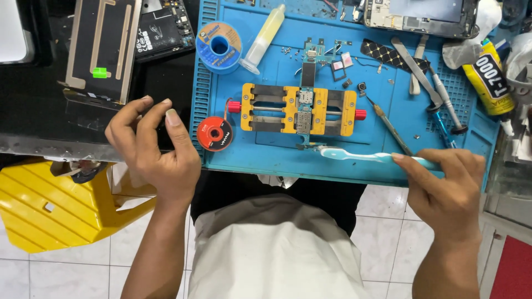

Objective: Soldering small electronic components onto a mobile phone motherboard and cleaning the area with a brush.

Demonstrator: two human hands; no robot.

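Right grip (pixel 443 180) hiding toothbrush (pixel 360 156) handle

A blue mat (pixel 266 160) and phone panel (pixel 102 50) lie on the black bench (pixel 33 122).

Below your black bench top (pixel 33 119) you've got white tiled floor (pixel 66 271), a yellow plastic stool (pixel 50 210) under the bench's left end, and a red mat (pixel 515 268) off toward its right.

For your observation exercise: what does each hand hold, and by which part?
The right hand holds a light-blue toothbrush by its handle end, bristle head at the clamped board. The left hand pinches something dark; what it is cannot be told.
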